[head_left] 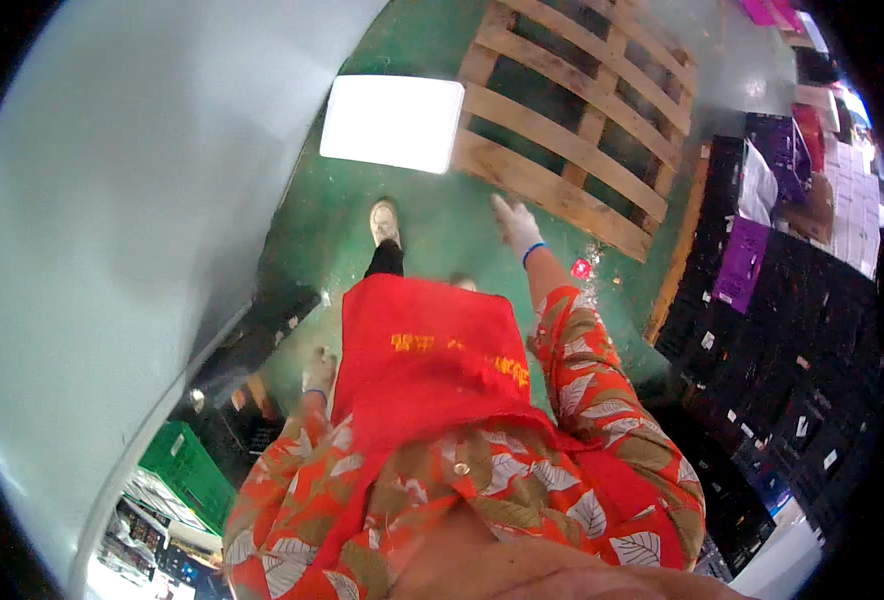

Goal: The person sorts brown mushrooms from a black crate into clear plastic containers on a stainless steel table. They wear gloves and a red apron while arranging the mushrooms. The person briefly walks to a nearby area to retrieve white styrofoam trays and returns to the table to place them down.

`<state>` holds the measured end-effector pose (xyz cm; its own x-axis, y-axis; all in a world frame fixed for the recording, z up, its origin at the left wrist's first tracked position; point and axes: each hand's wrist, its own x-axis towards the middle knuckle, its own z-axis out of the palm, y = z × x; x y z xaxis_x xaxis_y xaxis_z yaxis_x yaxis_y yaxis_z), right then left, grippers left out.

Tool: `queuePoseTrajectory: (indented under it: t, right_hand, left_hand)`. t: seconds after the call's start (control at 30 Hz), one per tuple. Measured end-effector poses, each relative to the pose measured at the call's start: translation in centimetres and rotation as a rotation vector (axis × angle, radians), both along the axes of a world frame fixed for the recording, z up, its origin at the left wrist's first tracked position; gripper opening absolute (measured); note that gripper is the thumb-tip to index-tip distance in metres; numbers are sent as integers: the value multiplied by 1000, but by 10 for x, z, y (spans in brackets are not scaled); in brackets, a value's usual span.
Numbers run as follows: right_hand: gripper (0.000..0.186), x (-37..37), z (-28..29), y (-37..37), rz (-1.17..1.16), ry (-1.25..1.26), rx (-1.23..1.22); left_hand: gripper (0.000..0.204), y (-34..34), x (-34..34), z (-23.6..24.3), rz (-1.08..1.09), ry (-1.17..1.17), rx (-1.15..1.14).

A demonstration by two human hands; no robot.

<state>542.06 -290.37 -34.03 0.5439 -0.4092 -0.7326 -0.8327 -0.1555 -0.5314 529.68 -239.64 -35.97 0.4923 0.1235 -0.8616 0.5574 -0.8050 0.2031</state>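
Note:
My right hand (pixel 519 228), in a white glove with a blue band at the wrist, reaches forward over the green floor. Its fingers are stretched out and hold nothing. Just beyond lies the near edge of a wooden pallet (pixel 552 145), apart from the hand. My left hand (pixel 319 374), gloved the same way, hangs low beside the red apron (pixel 427 340). It is small and a bit blurred; the fingers look apart with nothing in them. A white rectangular lid or box (pixel 392 122) rests on the floor ahead, by the pallet's left corner.
A large pale grey wall or panel (pixel 132 200) fills the left side. Stacked black crates (pixel 762 340) line the right, with a purple piece (pixel 740 265) among them. A green crate (pixel 190 475) stands behind at lower left. A small red scrap (pixel 582 268) lies on the floor.

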Motion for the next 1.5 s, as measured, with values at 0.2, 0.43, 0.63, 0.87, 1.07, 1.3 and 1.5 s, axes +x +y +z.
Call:
queuePoseTrajectory:
  t: [0.2, 0.43, 0.63, 0.87, 1.07, 1.3, 1.5]
  right_hand:
    - [91, 59, -140, 48, -24, 95, -91]
    - [90, 84, -302, 47, -474, 51, 179]
    - [68, 160, -221, 122, -129, 329, 254]
    - [60, 155, 16, 68, -384, -212, 373]
    - [45, 40, 143, -97, -758, -517, 632]
    - [56, -93, 133, -152, -706, 26, -249]
    - [67, -94, 156, -145, -485, 149, -403]
  left_hand:
    - [55, 4, 78, 5, 179, -33, -90]
    - [57, 23, 81, -18, 422, 278, 13]
    - [57, 18, 125, -51, 445, 16, -209]
    - [53, -200, 306, 98, 157, -439, -343]
    - [50, -276, 328, 145, 117, -402, -694]
    - [54, -376, 329, 247, -342, -288, -660]
    - [52, -439, 337, 215, -453, -244, -864]
